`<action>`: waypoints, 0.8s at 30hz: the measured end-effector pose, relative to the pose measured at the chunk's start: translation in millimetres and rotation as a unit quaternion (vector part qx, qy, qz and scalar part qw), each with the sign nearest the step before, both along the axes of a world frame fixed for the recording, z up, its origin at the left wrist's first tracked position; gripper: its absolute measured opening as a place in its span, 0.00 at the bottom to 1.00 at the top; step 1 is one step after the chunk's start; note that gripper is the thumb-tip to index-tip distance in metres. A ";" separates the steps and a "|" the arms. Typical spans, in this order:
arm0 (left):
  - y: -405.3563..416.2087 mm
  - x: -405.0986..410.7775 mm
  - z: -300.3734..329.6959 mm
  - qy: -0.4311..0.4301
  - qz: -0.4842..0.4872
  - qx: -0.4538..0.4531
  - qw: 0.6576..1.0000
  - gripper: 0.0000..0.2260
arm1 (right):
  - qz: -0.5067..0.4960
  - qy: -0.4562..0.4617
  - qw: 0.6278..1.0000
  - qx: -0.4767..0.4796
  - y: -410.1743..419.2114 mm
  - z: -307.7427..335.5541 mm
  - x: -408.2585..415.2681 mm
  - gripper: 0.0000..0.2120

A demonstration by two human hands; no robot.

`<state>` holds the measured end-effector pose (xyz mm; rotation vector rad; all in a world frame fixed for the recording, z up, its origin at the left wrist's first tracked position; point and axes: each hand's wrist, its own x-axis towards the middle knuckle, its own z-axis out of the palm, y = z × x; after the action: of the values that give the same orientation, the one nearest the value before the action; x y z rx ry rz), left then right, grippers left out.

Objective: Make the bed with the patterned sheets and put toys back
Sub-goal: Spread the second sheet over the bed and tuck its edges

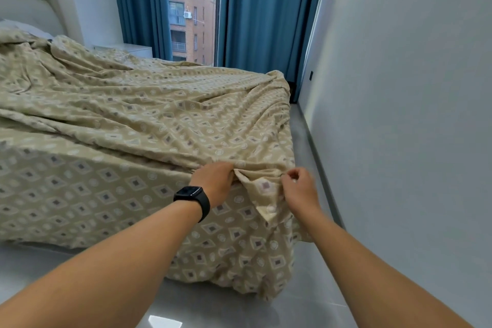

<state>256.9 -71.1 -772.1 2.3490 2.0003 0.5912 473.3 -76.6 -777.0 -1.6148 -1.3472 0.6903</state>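
Left hand point(215, 181): fingers pinched on beige diamond-patterned cotton sheet point(149, 125) at bed corner; right hand point(299, 186): fingers clamped on same fold

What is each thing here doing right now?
Beige diamond-patterned sheet: spread over the bed, wrinkled, draped to the floor at the corner.
Left hand: fingers pinching the sheet's corner fold.
Right hand: fingers pinching the same fold.
Blue curtains: parted.
Black smartwatch: strapped on left wrist.
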 end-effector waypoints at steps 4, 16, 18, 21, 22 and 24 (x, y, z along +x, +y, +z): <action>3.9 10.9 8.3 -0.077 -0.012 -0.008 0.997 0.15 | 0.066 0.156 0.970 -0.175 -9.5 -14.2 -1.7 0.19; -19.6 44.4 34.5 -0.208 -0.187 0.010 0.960 0.14 | 0.013 0.319 0.947 -0.029 -19.2 41.4 19.2 0.06; -27.6 51.5 41.0 -0.181 -0.234 0.001 0.955 0.14 | -0.165 0.111 0.961 0.191 -26.6 54.7 30.9 0.03; -41.4 74.2 38.3 -0.149 -0.292 0.003 0.945 0.15 | -0.234 0.057 0.915 0.324 -38.7 65.6 39.2 0.04; -45.4 80.3 34.6 -0.141 -0.299 0.000 0.944 0.17 | -0.243 0.038 0.917 0.314 -36.3 59.4 43.9 0.04; -47.5 84.6 26.9 -0.129 -0.302 -0.023 0.944 0.18 | -0.230 -0.028 0.953 0.196 -30.6 42.3 54.5 0.02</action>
<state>341.6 -118.6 -745.2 2.5026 1.0867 0.7431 527.8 -107.2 -734.8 -1.5435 -1.0094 0.0874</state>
